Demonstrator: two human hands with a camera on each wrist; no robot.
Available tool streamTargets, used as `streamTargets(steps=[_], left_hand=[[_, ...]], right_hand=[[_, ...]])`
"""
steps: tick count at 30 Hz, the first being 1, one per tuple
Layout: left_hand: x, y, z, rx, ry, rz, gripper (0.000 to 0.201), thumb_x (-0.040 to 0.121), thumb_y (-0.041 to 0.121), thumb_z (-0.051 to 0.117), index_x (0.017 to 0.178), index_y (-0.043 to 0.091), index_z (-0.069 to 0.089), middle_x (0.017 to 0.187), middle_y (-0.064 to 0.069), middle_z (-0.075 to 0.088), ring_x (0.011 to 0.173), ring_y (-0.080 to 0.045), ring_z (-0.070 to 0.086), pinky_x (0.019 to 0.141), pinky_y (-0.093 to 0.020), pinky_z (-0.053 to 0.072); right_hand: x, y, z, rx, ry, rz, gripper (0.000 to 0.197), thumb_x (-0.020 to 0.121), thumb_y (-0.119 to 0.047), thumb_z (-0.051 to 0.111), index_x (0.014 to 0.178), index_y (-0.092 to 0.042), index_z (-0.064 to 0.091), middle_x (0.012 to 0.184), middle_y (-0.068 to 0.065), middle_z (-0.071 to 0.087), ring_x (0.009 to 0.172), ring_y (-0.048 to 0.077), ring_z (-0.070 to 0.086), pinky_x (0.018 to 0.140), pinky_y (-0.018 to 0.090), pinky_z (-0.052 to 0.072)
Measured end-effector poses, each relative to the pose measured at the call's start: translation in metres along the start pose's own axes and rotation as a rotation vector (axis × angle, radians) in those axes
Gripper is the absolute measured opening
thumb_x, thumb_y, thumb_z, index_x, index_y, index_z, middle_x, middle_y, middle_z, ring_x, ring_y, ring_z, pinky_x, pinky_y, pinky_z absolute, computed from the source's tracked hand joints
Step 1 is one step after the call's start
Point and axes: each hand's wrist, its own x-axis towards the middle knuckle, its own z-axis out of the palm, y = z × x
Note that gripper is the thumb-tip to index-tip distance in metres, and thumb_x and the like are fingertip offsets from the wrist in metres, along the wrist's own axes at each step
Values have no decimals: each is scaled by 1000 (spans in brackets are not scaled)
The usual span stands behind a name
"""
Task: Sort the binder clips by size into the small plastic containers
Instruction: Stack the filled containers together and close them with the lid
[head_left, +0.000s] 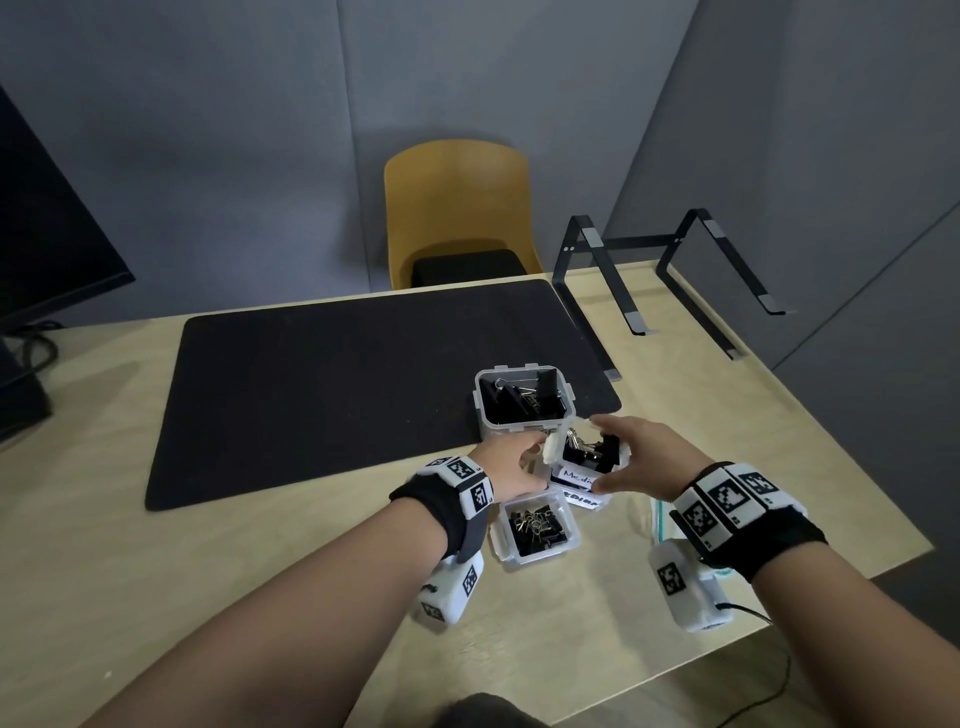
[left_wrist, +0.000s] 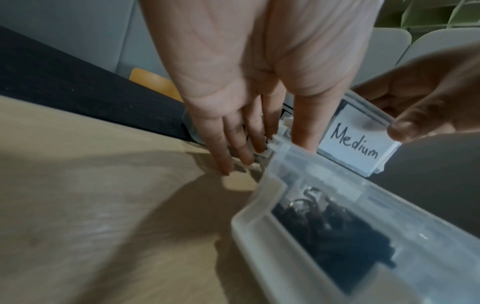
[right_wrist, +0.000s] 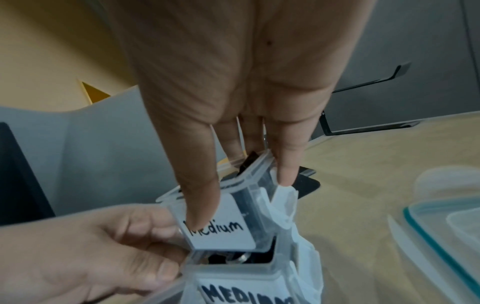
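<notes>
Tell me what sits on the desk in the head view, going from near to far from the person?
Small-clip container → "Medium" container held by both hands, left and right → large-clip container → laptop stand.

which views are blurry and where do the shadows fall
Head view: sharp, evenly lit, edges bowed by the wide lens. Left wrist view: the near clear container is smeared and out of focus; the left hand casts a dark shadow on the table. Right wrist view: softly blurred, Medium label readable.
</notes>
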Motion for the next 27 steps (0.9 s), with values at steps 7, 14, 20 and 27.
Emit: streamTargets(steps=[7,14,20,27], left_hand=[[12,7,0,-34,-103,-34,69,78,30,67,141,29,37,129,2,55,115,-19,54,98,-36,47],[17,8,9,-112,-94,-28,88,76,32,75,148,28,24,148,5,38,135,-15,38,106,-25,35],[7,3,10,-57,-42,-23,84,77,37,72,147,24,28,148,2,39,133,-17,40,106,-28,37],[-13,-14,8,-62,-4,-19,75,78,34,69,143,26,32,147,3,39,132,-15,40,100,-27,36]], right_hand=[[-1,8,-11,37,59,55,84,71,-25,79,142,-21,34,139,1,47,127,18,44,101,26,34],[-3,14,-6,68,27,93,81,71,-21,78,140,-21,37,136,2,49,122,18,47,98,26,36],[-4,13,-4,151,21,108,78,71,-22,79,138,-22,40,133,2,51,115,18,50,89,21,34],[-4,7,1,173,43,102,78,70,-22,79,138,-20,41,134,3,51,115,18,50,87,20,32]])
